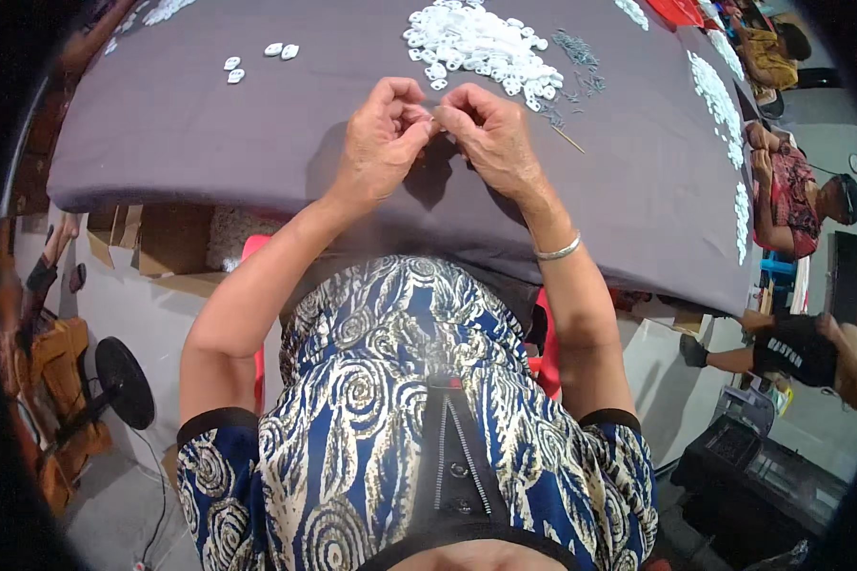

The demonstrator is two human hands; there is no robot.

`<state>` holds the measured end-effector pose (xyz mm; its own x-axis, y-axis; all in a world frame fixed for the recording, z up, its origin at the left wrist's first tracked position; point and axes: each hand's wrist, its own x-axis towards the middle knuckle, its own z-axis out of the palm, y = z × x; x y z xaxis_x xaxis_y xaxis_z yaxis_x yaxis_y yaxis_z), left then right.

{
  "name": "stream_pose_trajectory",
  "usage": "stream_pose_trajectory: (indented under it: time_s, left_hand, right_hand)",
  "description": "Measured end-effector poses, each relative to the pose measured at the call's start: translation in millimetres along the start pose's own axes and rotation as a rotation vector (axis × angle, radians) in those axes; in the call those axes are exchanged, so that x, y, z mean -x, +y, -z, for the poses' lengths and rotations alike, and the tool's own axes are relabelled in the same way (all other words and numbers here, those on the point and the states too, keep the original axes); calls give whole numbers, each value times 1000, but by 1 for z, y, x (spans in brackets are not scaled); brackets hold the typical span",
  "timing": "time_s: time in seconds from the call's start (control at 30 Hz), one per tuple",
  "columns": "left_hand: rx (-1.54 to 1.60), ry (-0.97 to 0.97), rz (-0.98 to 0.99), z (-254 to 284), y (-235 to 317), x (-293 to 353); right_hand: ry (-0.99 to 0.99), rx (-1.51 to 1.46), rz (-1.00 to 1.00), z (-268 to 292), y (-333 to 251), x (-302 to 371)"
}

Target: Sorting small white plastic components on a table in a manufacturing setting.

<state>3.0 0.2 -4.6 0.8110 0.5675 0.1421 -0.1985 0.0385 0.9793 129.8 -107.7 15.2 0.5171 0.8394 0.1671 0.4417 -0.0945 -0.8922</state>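
Note:
My left hand (383, 141) and my right hand (491, 135) meet above the near part of the cloth-covered table (209, 143). Thumbs and fingertips of both are pinched together around something small, mostly hidden; a pale bit shows between them. Just beyond my hands spreads a heap of small white plastic pieces (481, 43), rounded and with holes. To its right lies a scatter of small grey pin-like parts (578, 49). A thin yellowish stick (569, 140) rests near my right hand. Off to the left sit several separate white pieces (282, 50).
More white pieces (719, 105) line the table's right side, where other people (798, 200) sit. A red container (674, 11) stands at the far right. Below the table's left edge is an open cardboard box (167, 243), with a black fan (124, 383) on the floor nearby.

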Motion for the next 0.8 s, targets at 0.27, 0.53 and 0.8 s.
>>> stream_pose_trajectory:
  time_s: [0.27, 0.53, 0.8]
  left_hand:
    - [-78, 61, -57, 0, -3, -2]
    - [-134, 107, -36, 3, -3, -3]
    - [-134, 73, -36, 3, -3, -4]
  right_hand:
    - [242, -254, -32, 43, 1, -5]
    - [79, 314, -9, 73, 15, 1]
    - [-50, 456, 101, 55, 8, 0]
